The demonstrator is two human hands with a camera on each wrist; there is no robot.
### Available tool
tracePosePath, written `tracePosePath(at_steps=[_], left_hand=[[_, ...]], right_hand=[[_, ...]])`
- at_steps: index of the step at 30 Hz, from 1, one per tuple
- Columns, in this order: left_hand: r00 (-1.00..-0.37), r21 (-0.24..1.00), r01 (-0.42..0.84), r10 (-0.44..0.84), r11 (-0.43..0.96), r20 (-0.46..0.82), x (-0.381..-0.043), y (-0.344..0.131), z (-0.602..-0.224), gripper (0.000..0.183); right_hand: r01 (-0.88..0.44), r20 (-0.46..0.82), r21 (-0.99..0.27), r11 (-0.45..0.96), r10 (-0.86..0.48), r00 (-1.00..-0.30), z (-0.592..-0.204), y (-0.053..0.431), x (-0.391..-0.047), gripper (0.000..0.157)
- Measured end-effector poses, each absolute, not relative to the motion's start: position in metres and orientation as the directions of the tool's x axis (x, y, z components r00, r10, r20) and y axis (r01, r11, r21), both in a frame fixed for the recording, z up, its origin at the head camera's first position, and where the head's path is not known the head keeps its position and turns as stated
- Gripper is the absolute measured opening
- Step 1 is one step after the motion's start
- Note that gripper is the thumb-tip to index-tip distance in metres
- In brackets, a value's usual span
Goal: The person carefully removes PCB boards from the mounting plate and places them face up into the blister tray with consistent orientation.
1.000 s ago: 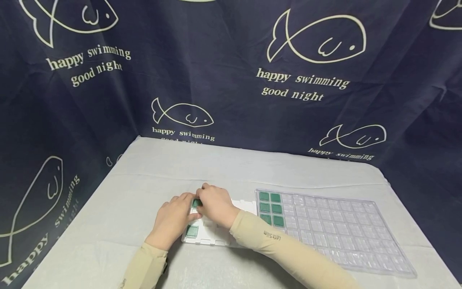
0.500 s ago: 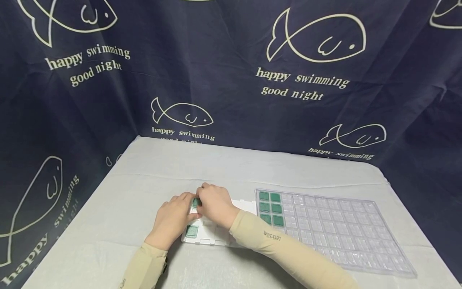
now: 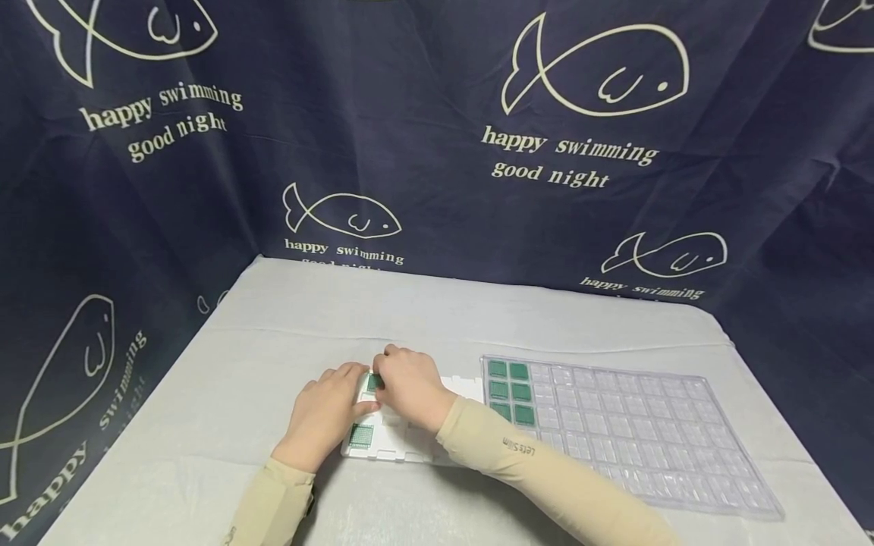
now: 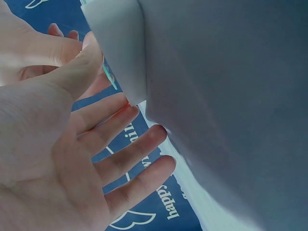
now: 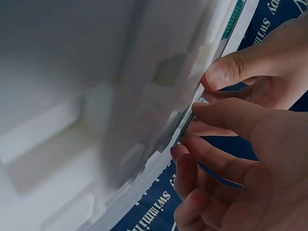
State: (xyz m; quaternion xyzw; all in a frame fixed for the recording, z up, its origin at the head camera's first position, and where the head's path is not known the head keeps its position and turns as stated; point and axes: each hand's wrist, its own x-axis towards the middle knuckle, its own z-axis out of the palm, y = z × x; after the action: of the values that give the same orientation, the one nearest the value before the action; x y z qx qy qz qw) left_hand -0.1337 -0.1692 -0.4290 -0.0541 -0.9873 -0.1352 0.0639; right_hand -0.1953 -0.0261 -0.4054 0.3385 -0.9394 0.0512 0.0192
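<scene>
A white moulded tray (image 3: 391, 453) lies on the table with both hands at its left part. Between thumb and fingertips, my right hand (image 3: 411, 388) pinches a thin green square board (image 5: 181, 129) at the tray's far left corner. My left hand (image 3: 319, 418) rests along the left edge, its fingers nearly straight in the left wrist view and its thumb on the rim. Another green square board (image 3: 361, 436), with a grid pattern, sits at the tray's near left corner. My right hand and forearm hide much of the tray's middle.
To the right, a clear plastic tray (image 3: 624, 452) with many compartments stands beside the white one. Several green boards (image 3: 520, 392) fill its left columns. A white cloth (image 3: 410, 311) covers the table, and a dark blue fish-print curtain (image 3: 437, 152) hangs around it.
Both hands stay at the white tray's left part. My right fingers shift very slightly to the right, and a little more of the green board there shows between the hands.
</scene>
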Motion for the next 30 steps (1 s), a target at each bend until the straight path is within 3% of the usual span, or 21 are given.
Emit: tracePosePath(at_steps=[30], left_hand=[[-0.985, 0.235, 0.133, 0.101, 0.963, 0.141, -0.133, -0.168, -0.428, 0.065]], right_hand=[[-0.611, 0.083, -0.083, 0.787, -0.605, -0.792, -0.396, 0.014, -0.179, 0.023]])
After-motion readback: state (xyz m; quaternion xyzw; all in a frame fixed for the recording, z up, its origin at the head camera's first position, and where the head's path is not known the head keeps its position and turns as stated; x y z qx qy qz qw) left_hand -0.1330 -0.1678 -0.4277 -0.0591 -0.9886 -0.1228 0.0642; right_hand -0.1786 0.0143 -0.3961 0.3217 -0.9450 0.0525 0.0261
